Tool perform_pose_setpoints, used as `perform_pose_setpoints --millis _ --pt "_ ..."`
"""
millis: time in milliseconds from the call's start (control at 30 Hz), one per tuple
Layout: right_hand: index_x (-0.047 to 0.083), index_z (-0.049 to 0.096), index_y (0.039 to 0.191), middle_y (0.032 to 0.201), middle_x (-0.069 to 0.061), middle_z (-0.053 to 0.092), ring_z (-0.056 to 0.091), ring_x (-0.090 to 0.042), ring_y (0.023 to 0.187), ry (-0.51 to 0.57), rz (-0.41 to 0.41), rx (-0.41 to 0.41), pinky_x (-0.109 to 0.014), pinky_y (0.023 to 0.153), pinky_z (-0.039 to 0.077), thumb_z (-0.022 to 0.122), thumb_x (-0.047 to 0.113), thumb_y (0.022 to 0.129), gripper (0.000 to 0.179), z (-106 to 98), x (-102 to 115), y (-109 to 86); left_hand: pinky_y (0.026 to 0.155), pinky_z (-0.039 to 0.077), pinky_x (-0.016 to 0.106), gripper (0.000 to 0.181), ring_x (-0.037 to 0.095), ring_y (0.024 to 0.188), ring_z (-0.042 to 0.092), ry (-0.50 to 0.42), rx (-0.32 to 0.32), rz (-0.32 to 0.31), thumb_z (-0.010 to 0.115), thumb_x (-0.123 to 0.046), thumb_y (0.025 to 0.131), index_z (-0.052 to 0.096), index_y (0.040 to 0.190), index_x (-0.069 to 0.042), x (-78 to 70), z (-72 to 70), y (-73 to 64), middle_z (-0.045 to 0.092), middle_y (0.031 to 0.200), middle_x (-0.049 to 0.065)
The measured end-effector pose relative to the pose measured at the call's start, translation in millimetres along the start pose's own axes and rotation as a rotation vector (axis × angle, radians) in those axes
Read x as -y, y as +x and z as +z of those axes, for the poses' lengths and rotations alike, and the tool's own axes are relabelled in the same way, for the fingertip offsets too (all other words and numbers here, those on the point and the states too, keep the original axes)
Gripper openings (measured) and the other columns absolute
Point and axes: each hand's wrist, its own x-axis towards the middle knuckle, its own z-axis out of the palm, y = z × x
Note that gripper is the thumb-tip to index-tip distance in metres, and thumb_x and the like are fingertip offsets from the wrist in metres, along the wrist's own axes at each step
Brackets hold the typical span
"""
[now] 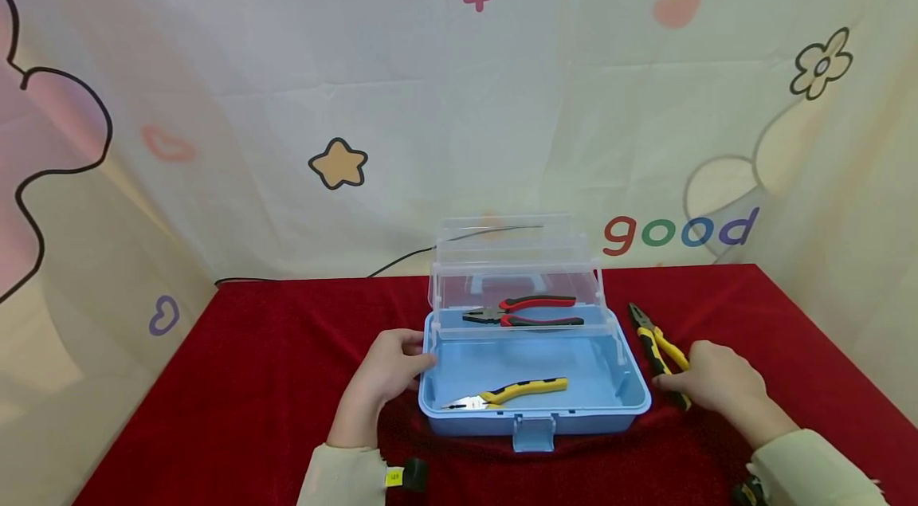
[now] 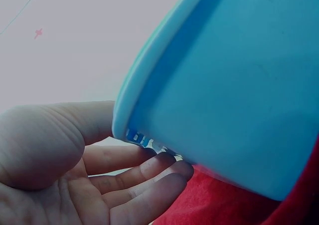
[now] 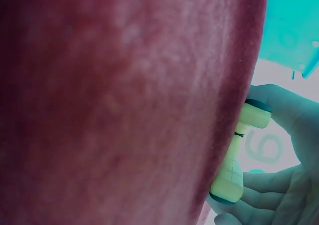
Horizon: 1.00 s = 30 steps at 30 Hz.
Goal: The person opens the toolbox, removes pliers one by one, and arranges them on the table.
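A light-blue toolbox [image 1: 531,422] with its clear lid [image 1: 511,243] raised stands in the middle of the head view. My left hand [image 1: 390,366] holds its left side, thumb over the rim and fingers along the outside. In the left wrist view the fingertips [image 2: 182,170] touch the box near a corner. To the right of the box, my right hand [image 1: 717,378] grips yellow-and-black pliers [image 1: 651,347] by the handles, dark jaws pointing away. The right wrist view shows thumb and fingers around the handle ends [image 3: 229,180]. Yellow-handled long-nose pliers [image 1: 527,390] lie inside the box.
Red-and-black combination pliers [image 1: 538,303] lie at the back of the box, on the clear tray [image 1: 452,331]. A dark red cloth [image 1: 287,347] covers the table. Behind it hangs a printed white curtain [image 1: 402,107], with a thin black cable [image 1: 402,259] along its foot.
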Motion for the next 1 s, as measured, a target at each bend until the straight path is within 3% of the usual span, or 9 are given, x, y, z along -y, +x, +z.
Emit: perform_pose_setpoints --millis 533,1000 --pt "0.005 0.055 0.078 0.065 -0.006 0.052 0.049 -0.017 0.058 -0.043 -0.019 0.011 -0.024 0.048 0.040 0.075 0.048 0.070 0.048 -1.8 4.3 -2.7 0.066 0.060 0.037 0.043 0.018 0.073 0.064 0.007 -0.004 0.009 0.068 -0.009 0.084 0.057 0.123 0.004 -1.1 0.3 -1.2 0.065 0.098 0.015" --pt "0.006 0.055 0.074 0.058 -0.005 0.053 0.051 -0.017 0.051 -0.007 -0.035 0.006 -0.022 0.045 0.041 0.071 0.043 0.077 0.040 -8.4 7.7 -7.2 0.066 0.060 0.038 0.043 0.018 0.073 0.064 -0.004 -0.005 0.008 0.068 -0.009 0.084 0.056 0.123 0.005 -2.0 0.8 -1.6 0.065 0.099 0.016"
